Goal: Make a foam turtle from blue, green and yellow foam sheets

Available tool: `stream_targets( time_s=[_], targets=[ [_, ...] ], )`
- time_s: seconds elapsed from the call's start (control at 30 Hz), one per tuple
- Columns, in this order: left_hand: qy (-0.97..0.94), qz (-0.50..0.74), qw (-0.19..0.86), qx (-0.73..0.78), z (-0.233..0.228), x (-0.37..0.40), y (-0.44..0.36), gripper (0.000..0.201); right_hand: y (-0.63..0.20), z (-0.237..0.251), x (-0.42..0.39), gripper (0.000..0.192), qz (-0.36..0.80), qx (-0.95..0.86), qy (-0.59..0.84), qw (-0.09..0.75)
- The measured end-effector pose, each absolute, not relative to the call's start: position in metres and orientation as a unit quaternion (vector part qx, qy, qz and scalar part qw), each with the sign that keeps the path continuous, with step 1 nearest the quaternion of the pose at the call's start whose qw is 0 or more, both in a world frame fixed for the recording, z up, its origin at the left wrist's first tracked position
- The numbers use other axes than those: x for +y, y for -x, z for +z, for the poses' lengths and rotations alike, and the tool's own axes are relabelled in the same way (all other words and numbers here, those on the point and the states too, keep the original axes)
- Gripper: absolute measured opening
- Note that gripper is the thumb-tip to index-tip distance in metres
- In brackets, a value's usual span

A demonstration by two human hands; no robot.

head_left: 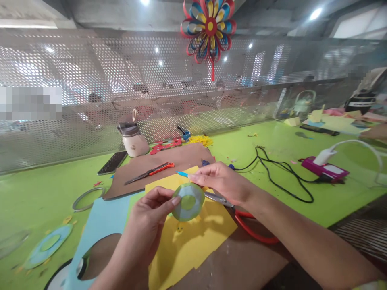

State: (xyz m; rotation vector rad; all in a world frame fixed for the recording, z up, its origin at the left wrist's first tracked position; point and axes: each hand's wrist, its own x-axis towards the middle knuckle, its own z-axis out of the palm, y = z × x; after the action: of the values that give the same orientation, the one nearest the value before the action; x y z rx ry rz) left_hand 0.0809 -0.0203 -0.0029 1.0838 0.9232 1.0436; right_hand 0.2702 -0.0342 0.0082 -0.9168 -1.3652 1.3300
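My left hand [157, 207] pinches a round paper disc [196, 198] at its left edge; the disc is green with a light blue ring around a green centre. My right hand [222, 181] is closed on a thin, pointed blue piece [182, 174], held just above the disc; whether it is paper or a pen I cannot tell. Under the right wrist lie scissors with red handles [256, 233], their blades partly behind the disc. Both hands are over yellow paper sheets [181, 257], where a small yellow cut-out with a drawn face [180, 228] lies.
An orange utility knife [151, 172] rests on brown cardboard [193, 155]. Left are light blue paper [104, 219], a metal ring [87, 199] and a blue-green paper piece [50, 245]. Behind stand a phone [113, 162] and white bottle [135, 143]. Right, a black cable [284, 163] runs to a purple power strip [328, 168].
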Motion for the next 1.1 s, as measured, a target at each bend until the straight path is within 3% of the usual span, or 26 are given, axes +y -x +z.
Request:
stream_targets(
  time_s=[0.47, 0.63, 0.93, 1.1],
  targets=[
    [-0.494, 0.479, 0.614, 0.388, -0.002, -0.02, -0.082, 0.021, -0.266, 0.005, -0.035, 0.017, 0.578, -0.479, 0.398, 0.527],
    [-0.504, 0.501, 0.597, 0.372, -0.001, -0.023, -0.083, 0.02, -0.265, 0.008, -0.039, 0.022, 0.572, -0.48, 0.374, 0.551],
    [-0.563, 0.496, 0.585, 0.307, 0.001, -0.022, -0.077, 0.015, -0.275, 0.019, -0.053, 0.023, 0.363, -0.657, 0.385, 0.537],
    [-0.637, 0.483, 0.559, 0.219, -0.001, -0.017, -0.07, 0.011, -0.273, 0.026, -0.066, 0.02, 0.309, -0.722, 0.347, 0.512]
  ],
)
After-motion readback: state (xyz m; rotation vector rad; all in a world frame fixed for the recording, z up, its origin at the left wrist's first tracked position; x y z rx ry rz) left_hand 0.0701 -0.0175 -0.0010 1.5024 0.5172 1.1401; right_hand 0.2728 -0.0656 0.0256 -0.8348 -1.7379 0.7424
